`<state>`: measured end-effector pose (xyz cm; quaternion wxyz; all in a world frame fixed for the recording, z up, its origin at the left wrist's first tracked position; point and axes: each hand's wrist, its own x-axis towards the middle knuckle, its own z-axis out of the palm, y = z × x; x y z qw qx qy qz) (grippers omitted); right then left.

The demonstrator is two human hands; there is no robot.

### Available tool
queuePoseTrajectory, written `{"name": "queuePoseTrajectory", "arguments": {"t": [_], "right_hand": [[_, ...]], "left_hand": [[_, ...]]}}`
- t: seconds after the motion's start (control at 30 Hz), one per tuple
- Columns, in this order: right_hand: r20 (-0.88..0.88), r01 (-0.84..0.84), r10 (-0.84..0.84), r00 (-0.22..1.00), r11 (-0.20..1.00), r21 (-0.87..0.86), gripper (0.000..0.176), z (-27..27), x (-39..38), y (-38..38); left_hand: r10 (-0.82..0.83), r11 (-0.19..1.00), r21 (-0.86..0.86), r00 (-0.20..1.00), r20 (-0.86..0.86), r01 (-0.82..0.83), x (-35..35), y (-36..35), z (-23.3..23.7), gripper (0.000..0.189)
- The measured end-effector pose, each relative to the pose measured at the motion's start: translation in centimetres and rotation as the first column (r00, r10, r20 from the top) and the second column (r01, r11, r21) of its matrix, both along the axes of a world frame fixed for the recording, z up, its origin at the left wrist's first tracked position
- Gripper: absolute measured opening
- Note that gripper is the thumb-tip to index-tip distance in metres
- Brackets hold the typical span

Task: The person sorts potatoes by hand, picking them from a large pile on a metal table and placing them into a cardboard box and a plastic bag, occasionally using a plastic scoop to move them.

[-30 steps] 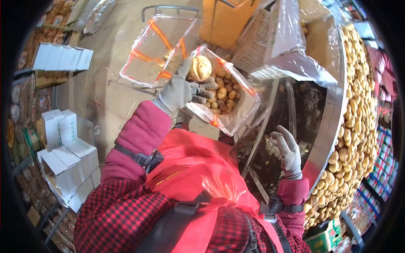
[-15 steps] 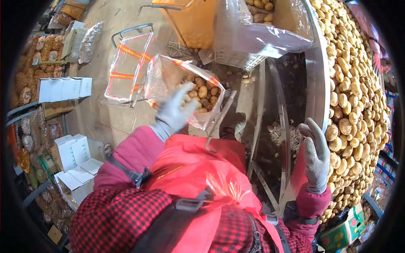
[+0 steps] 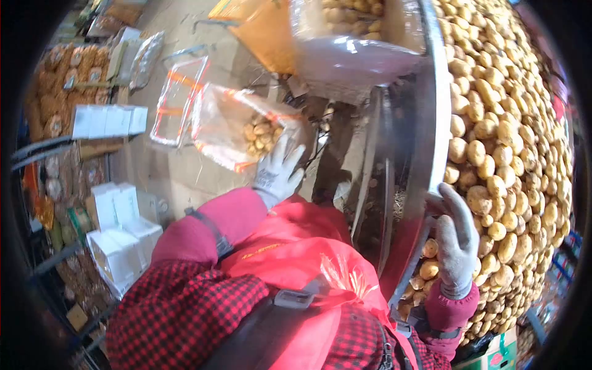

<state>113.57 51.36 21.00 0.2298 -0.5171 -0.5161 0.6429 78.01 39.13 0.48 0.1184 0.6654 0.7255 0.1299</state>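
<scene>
My left hand (image 3: 279, 169), in a grey glove, lies with its fingers spread at the near corner of a plastic-lined frame basket (image 3: 222, 105). Inside that basket sits a small pile of potatoes (image 3: 261, 134), with the fingertips close to its near side. Orange tape marks the basket's edges. On the right, my right hand (image 3: 456, 240), gloved too, is held up beside the big heap of potatoes (image 3: 509, 179). Its fingers are stretched and slightly curved, the thumb apart, and nothing shows in them.
A metal ledge (image 3: 439, 123) borders the heap. Beyond the basket stand a plastic-lined crate (image 3: 357, 61) of potatoes and an orange sack (image 3: 265, 37). White cartons (image 3: 120, 231) and netted bags (image 3: 71, 65) line the left. A red apron (image 3: 290, 240) covers my front.
My left hand has moved from above the basket's potatoes to its near right corner. The right hand stays raised, now overlapping the potato heap more, as the view has shifted.
</scene>
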Motion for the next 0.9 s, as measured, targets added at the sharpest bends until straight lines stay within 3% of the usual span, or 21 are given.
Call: {"name": "queuePoseTrajectory", "arguments": {"t": [0.1, 0.17, 0.23, 0.3, 0.43, 0.47, 0.5, 0.63, 0.7, 0.73, 0.77, 0.83, 0.87, 0.9], "right_hand": [[0.044, -0.021, 0.015, 0.999, 0.990, 0.141, 0.042, -0.9, 0.3, -0.1], [0.096, -0.022, 0.019, 0.995, 0.999, 0.026, 0.040, 0.7, 0.0, 0.3], [0.081, -0.058, 0.044, 0.996, 0.980, 0.190, 0.042, 0.2, 0.1, 0.0], [0.079, -0.047, 0.033, 0.996, 0.981, 0.191, 0.044, 0.3, -0.1, -0.5], [0.030, -0.063, 0.058, 0.998, 0.971, 0.232, 0.045, -0.3, 0.4, -1.1], [-0.010, -0.022, 0.023, 1.000, 0.991, 0.135, 0.045, 0.7, 0.5, -1.2], [-0.017, -0.004, 0.006, 1.000, 0.989, 0.146, 0.045, 0.8, 0.8, -1.1], [-0.126, 0.050, -0.039, 0.991, 0.995, 0.090, 0.045, 2.0, 1.2, -0.4], [-0.143, 0.064, -0.077, 0.987, 0.994, -0.087, 0.046, 3.4, 1.8, 0.6], [-0.173, 0.105, -0.118, 0.978, 0.991, -0.081, 0.046, 3.2, 2.1, 1.0], [-0.140, 0.160, -0.193, 0.971, 0.964, -0.214, 0.045, 5.1, 2.2, 1.9], [-0.077, 0.255, -0.249, 0.965, 0.964, 0.078, 0.045, 4.5, 2.8, 3.5], [-0.153, 0.327, -0.339, 0.928, 0.940, -0.096, 0.046, 5.9, 3.3, 4.7], [-0.109, 0.336, -0.326, 0.939, 0.938, 0.088, 0.046, 6.2, 3.8, 6.0]], "left_hand": [[-0.042, 0.997, 0.059, 0.999, -0.016, 0.043, 0.0, 0.2, 0.1, 0.059], [-0.062, 0.998, 0.003, 0.996, -0.062, 0.062, -0.3, -0.2, -0.8, 0.064], [-0.104, 0.994, 0.039, 0.994, -0.040, 0.106, -0.5, 0.2, -0.6, 0.065], [-0.084, 0.982, -0.173, 0.996, -0.037, 0.076, -0.9, 0.7, 0.1, 0.066], [-0.020, 0.973, -0.228, 0.999, 0.038, 0.028, -0.9, 2.4, 1.3, 0.065], [-0.065, 0.992, -0.110, 0.998, 0.018, 0.066, -0.1, 3.8, 2.9, 0.064], [-0.107, 0.994, 0.008, 0.994, -0.008, 0.107, 0.8, 5.3, 4.6, 0.063], [-0.229, 0.969, 0.128, 0.964, 0.137, 0.212, 5.1, 13.7, 10.4, 0.063], [-0.444, 0.879, 0.268, 0.883, 0.155, 0.395, 7.4, 18.8, 12.3, 0.057], [-0.502, 0.830, 0.352, 0.854, 0.135, 0.432, 8.4, 21.8, 12.8, 0.056], [-0.552, 0.780, 0.424, 0.825, 0.119, 0.461, 9.5, 24.7, 13.2, 0.055], [-0.594, 0.739, 0.465, 0.797, 0.108, 0.487, 11.3, 31.1, 14.8, 0.056], [-0.585, 0.746, 0.458, 0.804, 0.104, 0.484, 12.3, 34.2, 15.9, 0.062], [-0.571, 0.721, 0.497, 0.820, 0.033, 0.482, 12.8, 37.9, 15.0, 0.067]]}}
